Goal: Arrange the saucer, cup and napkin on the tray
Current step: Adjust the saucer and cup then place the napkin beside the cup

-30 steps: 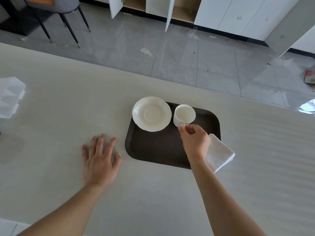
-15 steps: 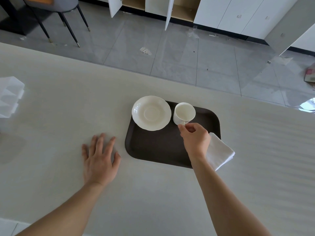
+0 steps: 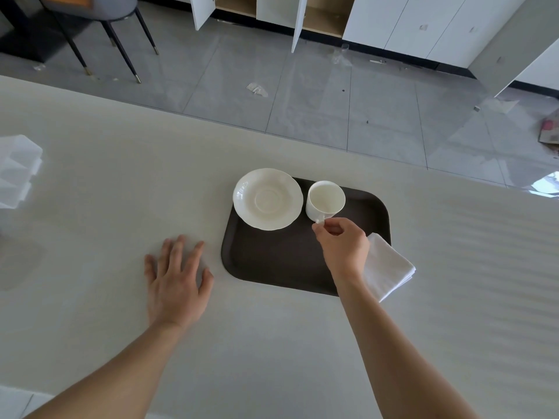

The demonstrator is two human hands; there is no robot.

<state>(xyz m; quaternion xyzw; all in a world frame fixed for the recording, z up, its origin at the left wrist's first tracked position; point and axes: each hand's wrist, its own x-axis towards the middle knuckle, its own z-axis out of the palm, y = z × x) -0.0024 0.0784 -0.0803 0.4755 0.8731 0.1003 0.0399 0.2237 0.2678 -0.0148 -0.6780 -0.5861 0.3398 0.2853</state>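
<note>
- Your right hand (image 3: 343, 247) is over the tray (image 3: 272, 267), fingers (image 3: 317, 227) pinching the handle of the cup (image 3: 325, 201) at its near side; the remaining digits are curled in.
- Cup is white, upright, mouth open to the camera, on the far right part of the tray. You cannot tell whether its base is on the tray or just lifted off it.
- Saucer (image 3: 267, 198) is white with a scalloped rim and sits on the tray's far left corner, its rim hanging over the tray edge onto the bench (image 3: 121, 176). It lies just beside the cup; contact between them cannot be told.
- Napkin (image 3: 388, 267) is white and folded, at the tray's near right corner, partly on the tray rim and partly on the bench, with your right wrist covering its inner edge.
- Your left hand (image 3: 175, 282) lies flat on the bench, palm down, fingers spread, left of the tray and apart from it.
- Tray is dark brown with rounded corners; its near half is bare.
- A pale translucent object (image 3: 16, 170) sits at the far left bench edge; too washed out to identify.
</note>
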